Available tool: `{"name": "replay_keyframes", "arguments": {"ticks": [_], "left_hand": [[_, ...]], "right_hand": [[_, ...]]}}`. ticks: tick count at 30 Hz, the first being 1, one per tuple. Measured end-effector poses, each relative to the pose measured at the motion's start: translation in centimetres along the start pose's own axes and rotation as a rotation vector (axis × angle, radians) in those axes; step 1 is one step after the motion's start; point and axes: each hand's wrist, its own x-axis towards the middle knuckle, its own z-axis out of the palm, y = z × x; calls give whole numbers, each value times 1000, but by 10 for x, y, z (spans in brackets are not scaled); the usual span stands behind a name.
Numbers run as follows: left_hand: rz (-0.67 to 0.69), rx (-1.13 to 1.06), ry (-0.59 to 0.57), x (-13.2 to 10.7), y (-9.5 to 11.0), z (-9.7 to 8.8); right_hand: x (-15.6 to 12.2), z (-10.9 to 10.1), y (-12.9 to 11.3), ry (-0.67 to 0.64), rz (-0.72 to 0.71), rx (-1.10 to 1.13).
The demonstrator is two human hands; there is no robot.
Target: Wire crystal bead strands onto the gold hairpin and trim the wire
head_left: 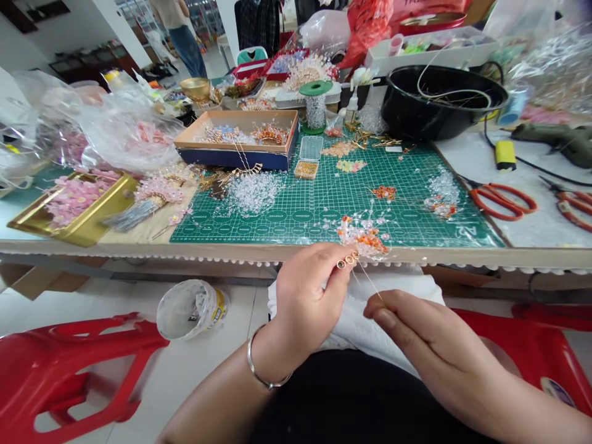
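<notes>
My left hand [308, 290], with a silver bangle on the wrist, is closed in a pinch on a small gold looped piece [348, 261] just below the table's front edge. A thin gold wire [370, 282] runs from that piece down to my right hand [419, 333], whose fingers are closed on the wire's lower end. Both hands hover over my lap, above a white cloth [370, 333]. Right above them, on the green cutting mat [324, 203], lies a cluster of orange and clear beads [363, 237].
The mat carries bead piles, a small clear bead box [309, 157] and a wire spool [316, 105]. A box of ornaments [238, 139], a gold tray [74, 209], a black bowl [439, 98] and orange scissors [499, 200] surround it. Red stools and a tub [189, 308] stand on the floor.
</notes>
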Motion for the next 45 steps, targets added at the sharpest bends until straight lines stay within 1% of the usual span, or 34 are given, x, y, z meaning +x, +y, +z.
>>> {"name": "replay_keyframes", "arguments": {"ticks": [3,6,8,9,10,11,13,14,15,18,21,24,28,31,34,39,45], "left_hand": [[61,24,0,-1,-1,-2],[67,36,4,-1,0,-3],[55,47,13,-1,1,-2],[51,55,17,-1,2,-1],[51,66,21,-1,2,0],[54,76,26,-1,3,1],[68,88,30,-1,4,3],[73,86,28,-1,5,4],[75,81,22,-1,6,4],[71,62,-4,-1,8,3],[55,61,-8,-1,8,0],[33,49,-8,-1,6,1],[27,13,-16,-2,3,3],[36,4,-25,-1,3,3],[34,12,-35,-1,4,2],[-47,61,-9,2,7,-2],[-86,-1,-20,5,11,-6]], "right_hand": [[-1,-5,0,185,-138,-258],[-3,-16,-6,306,-228,-462],[-8,-24,-14,412,-289,-602],[-11,-26,-19,464,-312,-640],[-13,-28,-24,484,-350,-644],[-14,-28,-29,482,-391,-630],[-12,-25,-36,421,-446,-610],[-8,-23,-37,396,-446,-633],[-4,-20,-38,386,-438,-673],[11,-13,-32,409,-368,-754],[17,-9,-25,386,-324,-703],[15,-9,-24,339,-305,-614],[12,-11,-26,324,-323,-508],[9,-12,-26,299,-285,-454],[4,-12,-25,262,-282,-421],[-1,-13,-24,246,-316,-405],[-5,-13,-24,234,-323,-379]]}}
